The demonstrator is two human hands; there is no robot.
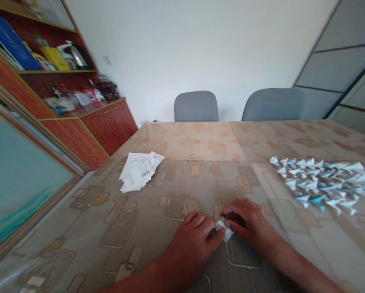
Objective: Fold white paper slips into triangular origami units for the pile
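A small folded piece of white paper is at the tabletop between my two hands, partly hidden by my fingers. My left hand grips its left side, thumb on top and fingers curled. From the right, my right hand pinches the same paper between thumb and fingers. To the left and farther back lies a loose pile of printed paper slips. Rows of small folded paper pieces with pointed tips stand at the right, mostly white, one with teal on it.
The table has a patterned cover. Two grey chairs stand along its far side, before a white wall. A reddish wooden cabinet with shelves of bottles and a kettle is at the back left.
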